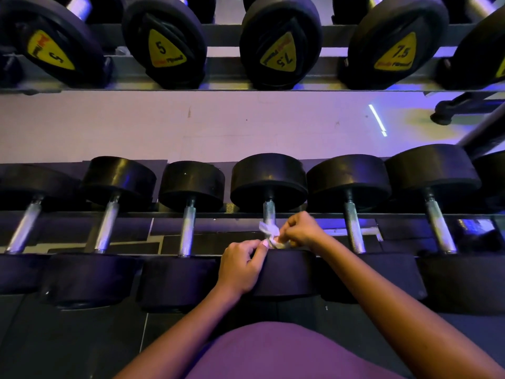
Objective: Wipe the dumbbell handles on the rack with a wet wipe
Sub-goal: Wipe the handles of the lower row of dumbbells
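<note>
Evidently midway: fingers (284, 234) of the left hand (240, 266) and right hand (299, 231) pinch the wet wipe (268, 231) at one dumbbell handle (269, 212); whether the neighbouring handles (354, 228) are wiped cannot be told.

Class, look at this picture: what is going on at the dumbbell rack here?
A person stands at a dumbbell rack and holds a wet wipe at the metal handle of one dumbbell on the lower shelf. The left grip pinches the wipe's near end, and the right grip pinches it from the other side. The wipe sits low on the handle, close to the front weight. Neither grip touches the neighbouring handles.
</note>
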